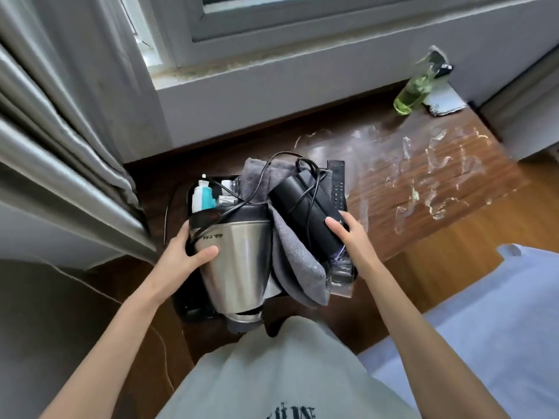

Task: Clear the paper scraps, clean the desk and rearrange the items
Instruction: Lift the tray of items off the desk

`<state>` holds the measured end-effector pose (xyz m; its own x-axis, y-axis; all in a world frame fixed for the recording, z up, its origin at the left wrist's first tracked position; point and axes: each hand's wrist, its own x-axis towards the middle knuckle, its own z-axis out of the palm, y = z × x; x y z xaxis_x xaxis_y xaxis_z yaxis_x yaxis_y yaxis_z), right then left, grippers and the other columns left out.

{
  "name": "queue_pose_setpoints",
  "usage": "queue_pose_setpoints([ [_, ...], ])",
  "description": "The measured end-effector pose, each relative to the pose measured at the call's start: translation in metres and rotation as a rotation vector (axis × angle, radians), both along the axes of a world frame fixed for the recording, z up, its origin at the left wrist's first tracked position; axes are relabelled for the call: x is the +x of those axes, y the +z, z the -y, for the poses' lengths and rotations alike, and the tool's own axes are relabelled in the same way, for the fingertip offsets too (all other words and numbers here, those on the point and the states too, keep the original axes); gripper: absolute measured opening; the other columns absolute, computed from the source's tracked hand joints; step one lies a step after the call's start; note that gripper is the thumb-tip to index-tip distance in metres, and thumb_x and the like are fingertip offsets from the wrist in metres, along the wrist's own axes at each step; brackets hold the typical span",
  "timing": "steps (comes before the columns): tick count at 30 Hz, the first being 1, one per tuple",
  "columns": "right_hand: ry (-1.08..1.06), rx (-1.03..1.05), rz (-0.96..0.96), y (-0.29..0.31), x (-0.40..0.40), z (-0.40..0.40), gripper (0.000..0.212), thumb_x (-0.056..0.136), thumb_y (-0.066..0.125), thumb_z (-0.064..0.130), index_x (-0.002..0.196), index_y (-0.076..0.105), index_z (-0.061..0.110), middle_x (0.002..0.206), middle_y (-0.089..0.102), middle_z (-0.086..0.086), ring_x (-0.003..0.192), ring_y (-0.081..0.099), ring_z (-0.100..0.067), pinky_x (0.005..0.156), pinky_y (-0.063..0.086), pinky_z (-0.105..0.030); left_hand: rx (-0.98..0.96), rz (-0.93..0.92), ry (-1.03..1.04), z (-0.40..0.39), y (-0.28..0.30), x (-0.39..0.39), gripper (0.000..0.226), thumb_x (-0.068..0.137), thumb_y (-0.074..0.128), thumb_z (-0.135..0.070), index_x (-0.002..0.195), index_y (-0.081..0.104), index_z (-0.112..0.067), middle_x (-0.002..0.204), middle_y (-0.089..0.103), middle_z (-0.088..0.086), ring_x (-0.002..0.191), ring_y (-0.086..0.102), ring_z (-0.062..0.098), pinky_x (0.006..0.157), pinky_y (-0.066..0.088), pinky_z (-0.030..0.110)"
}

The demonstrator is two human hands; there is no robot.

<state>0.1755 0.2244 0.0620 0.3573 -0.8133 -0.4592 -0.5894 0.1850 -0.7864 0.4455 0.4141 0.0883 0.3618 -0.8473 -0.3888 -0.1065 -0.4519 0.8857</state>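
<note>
Kettle (239, 261): brushed steel, satin sheen. Towel (299, 267) at 3 o'clock of kettle: grey cloth, matt, nubby. Desk (423, 189): glossy wood veneer, wet streaks. Spray bottle (414, 92) at 1 o'clock: clear green plastic. Remote (337, 186): matt black plastic.

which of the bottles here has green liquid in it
The clear spray bottle standing alone at the desk's far right corner, by the wall. The small white bottles in the black tray show white and teal, not green.

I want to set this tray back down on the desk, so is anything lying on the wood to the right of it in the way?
Yes. Crumpled clear plastic film is spread over the desk right of the tray. Farther back stand a green bottle and a paper scrap.
</note>
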Motion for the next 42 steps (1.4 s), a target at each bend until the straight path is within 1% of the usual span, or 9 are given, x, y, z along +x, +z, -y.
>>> queue_pose_setpoints([
  [3,-0.055,0.002,-0.001,0.007,-0.033,-0.014,0.081,0.07,0.058,0.074,0.134,0.052,0.025,0.135,0.053,0.003,0.122,0.051,-0.014,0.107,0.039,-0.04,0.013,0.014,-0.05,0.001,-0.002,-0.021,0.06,0.057,0.065,-0.06,0.111,0.04,-0.056,0.101,0.058,-0.044,0.104,0.051,-0.018,0.084,0.038,0.005],
  [7,-0.157,0.017,0.031,0.008,-0.088,-0.019,0.048,0.073,0.064,0.07,0.112,0.059,0.042,0.125,0.06,0.005,0.113,0.056,-0.009,0.104,0.044,-0.041,0.012,0.026,-0.142,0.024,0.003,-0.065,0.05,0.071,0.073,-0.034,0.105,0.044,-0.057,0.088,0.055,-0.053,0.088,0.049,-0.03,0.069,0.036,-0.006],
  [13,-0.341,-0.019,0.015,0.005,-0.196,-0.002,0.108,0.05,0.052,0.096,0.131,0.055,0.025,0.131,0.056,-0.004,0.12,0.054,-0.019,0.106,0.041,-0.05,0.01,0.009,-0.291,0.092,0.005,-0.147,0.061,0.054,0.062,-0.058,0.112,0.042,-0.056,0.113,0.053,-0.032,0.102,0.05,-0.021,0.08,0.038,0.003],
  [21,-0.515,-0.041,0.046,0.01,-0.361,0.057,0.114,0.051,0.054,0.095,0.139,0.05,0.022,0.139,0.051,-0.001,0.128,0.048,-0.016,0.111,0.038,-0.044,-0.002,0.063,-0.462,0.206,0.016,-0.302,0.056,0.054,0.059,-0.061,0.105,0.041,-0.074,0.098,0.053,-0.052,0.097,0.047,-0.028,0.077,0.036,-0.002],
  [26,-0.607,-0.006,0.091,0.029,-0.425,0.096,0.06,0.092,0.06,0.047,0.141,0.045,0.016,0.127,0.045,0.01,0.118,0.04,-0.005,0.102,0.03,-0.023,-0.027,0.018,-0.541,0.273,0.025,-0.376,0.061,0.053,0.059,-0.056,0.112,0.041,-0.053,0.095,0.057,-0.05,0.091,0.053,-0.026,0.069,0.037,-0.004],
  [32,-0.731,-0.011,0.119,0.023,-0.485,0.153,0.052,0.069,0.06,0.065,0.113,0.057,0.037,0.121,0.063,0.007,0.113,0.059,-0.01,0.102,0.046,-0.034,-0.014,-0.022,-0.644,0.363,0.015,-0.434,0.064,0.056,0.063,-0.055,0.117,0.044,-0.05,0.105,0.06,-0.041,0.1,0.056,-0.016,0.077,0.041,0.003],
  [38,-0.879,0.001,0.08,0.013,-0.532,0.223,0.016,0.095,0.059,0.029,0.101,0.051,0.042,0.111,0.055,0.017,0.098,0.053,0.012,0.077,0.04,-0.005,-0.008,-0.015,-0.79,0.478,-0.014,-0.474,0.069,0.061,0.067,-0.058,0.126,0.044,-0.054,0.121,0.062,-0.021,0.119,0.054,0.007,0.104,0.041,0.04],
  [40,-0.949,0.011,0.062,0.013,-0.546,0.248,0.019,0.096,0.057,0.027,0.101,0.049,0.043,0.106,0.051,0.022,0.088,0.05,0.018,0.073,0.039,-0.001,-0.003,-0.023,-0.845,0.519,-0.016,-0.491,0.066,0.06,0.067,-0.06,0.122,0.042,-0.061,0.121,0.06,-0.024,0.121,0.051,0.007,0.103,0.04,0.04],
  [42,-1.0,0.023,0.025,0.016,-0.563,0.274,0.021,0.096,0.058,0.028,0.115,0.054,0.035,0.113,0.051,0.018,0.096,0.052,0.012,0.083,0.037,-0.003,-0.006,-0.055,-0.87,0.555,-0.015,-0.51,0.064,0.06,0.067,-0.057,0.12,0.045,-0.059,0.118,0.061,-0.026,0.115,0.054,0.0,0.096,0.042,0.032],
])
